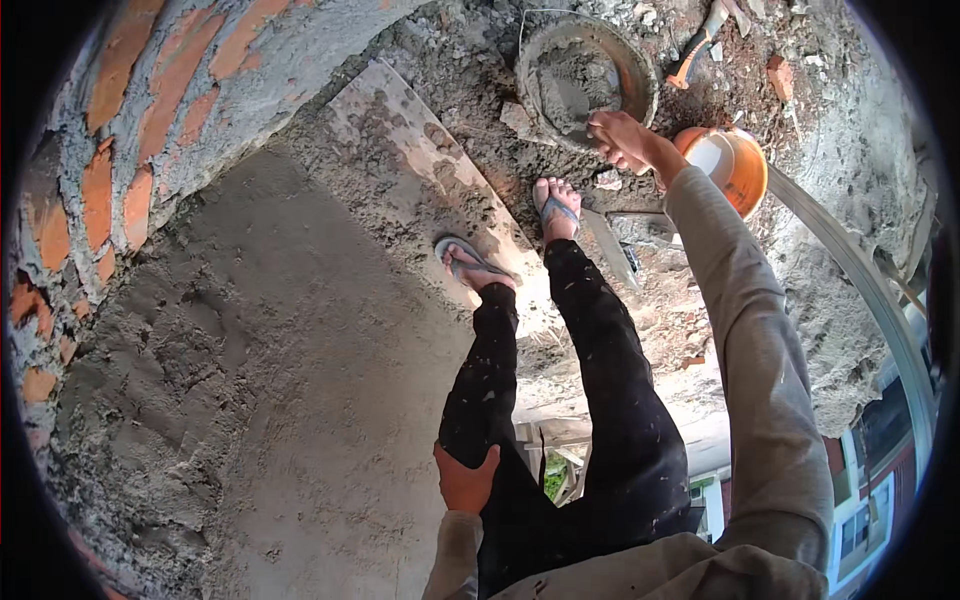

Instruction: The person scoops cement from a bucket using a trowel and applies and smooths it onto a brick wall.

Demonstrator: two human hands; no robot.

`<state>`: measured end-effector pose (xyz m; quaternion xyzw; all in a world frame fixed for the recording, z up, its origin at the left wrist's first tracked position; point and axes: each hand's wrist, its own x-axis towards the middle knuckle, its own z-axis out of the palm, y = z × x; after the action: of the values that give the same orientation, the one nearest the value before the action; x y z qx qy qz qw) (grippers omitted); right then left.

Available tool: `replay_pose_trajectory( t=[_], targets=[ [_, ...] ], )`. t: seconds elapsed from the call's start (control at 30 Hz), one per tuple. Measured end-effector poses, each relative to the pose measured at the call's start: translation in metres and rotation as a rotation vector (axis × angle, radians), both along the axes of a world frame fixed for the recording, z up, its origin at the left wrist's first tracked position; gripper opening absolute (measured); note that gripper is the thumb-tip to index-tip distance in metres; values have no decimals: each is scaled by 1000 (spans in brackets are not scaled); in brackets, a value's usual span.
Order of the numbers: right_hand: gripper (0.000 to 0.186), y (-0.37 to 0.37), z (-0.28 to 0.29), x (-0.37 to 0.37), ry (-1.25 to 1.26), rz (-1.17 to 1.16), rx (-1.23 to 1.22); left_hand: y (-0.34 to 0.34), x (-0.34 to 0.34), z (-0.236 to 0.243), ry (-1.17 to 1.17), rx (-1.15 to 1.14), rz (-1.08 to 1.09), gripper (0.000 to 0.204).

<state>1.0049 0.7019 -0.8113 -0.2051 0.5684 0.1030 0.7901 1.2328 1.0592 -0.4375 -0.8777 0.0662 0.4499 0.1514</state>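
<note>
My right hand reaches over the near right rim of a round bucket, fingers closed on what looks like a trowel. Its flat grey blade lies against wet grey mortar inside; its handle is mostly hidden by my fingers. My left hand rests on my left thigh, thumb apart from the fingers, holding nothing. The other fingertips are partly hidden around the leg. Just right of the mortar bucket, under my right wrist, stands an orange bucket with pale liquid in it.
Smoothed grey mortar spreads left of my feet, beside a rough brick wall. My left sandal is on a mortar-smeared board. An orange-and-black-handled tool lies at far right. A long straight bar runs along the right.
</note>
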Motion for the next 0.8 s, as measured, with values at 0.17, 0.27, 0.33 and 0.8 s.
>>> replay_pose_trajectory(
  t=[0.17,0.27,0.33,0.8],
  targets=[
    [26,25,67,4,-150,-208,-166,4,10,8,96,-40,69,90],
    [30,27,153,-5,-108,-356,-193,15,12,5,109,-193,102,77],
    [29,36,228,18,-90,-437,-325,20,17,30,30,-263,77,72],
    [23,210,606,376,-586,-143,-1048,39,15,112,60,-698,156,56]
  ],
)
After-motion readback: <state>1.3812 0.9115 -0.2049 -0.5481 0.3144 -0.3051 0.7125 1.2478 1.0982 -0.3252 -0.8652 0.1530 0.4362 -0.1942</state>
